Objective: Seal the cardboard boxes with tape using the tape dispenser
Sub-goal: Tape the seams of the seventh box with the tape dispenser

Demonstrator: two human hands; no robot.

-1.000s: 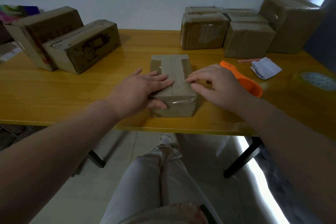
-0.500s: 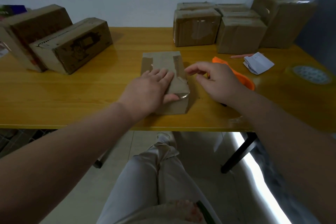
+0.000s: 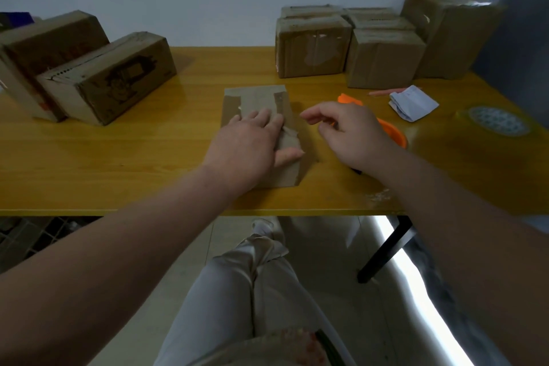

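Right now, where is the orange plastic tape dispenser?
In the head view, the orange plastic tape dispenser lies on the yellow wooden table, just right of the small brown cardboard box, partly hidden behind the right hand.

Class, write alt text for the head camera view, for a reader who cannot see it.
A person's left hand rests flat on a small taped cardboard box on a yellow table, while the right hand hovers beside it, fingers loosely curled, above an orange tape dispenser. More cardboard boxes stand at the back left and back right.
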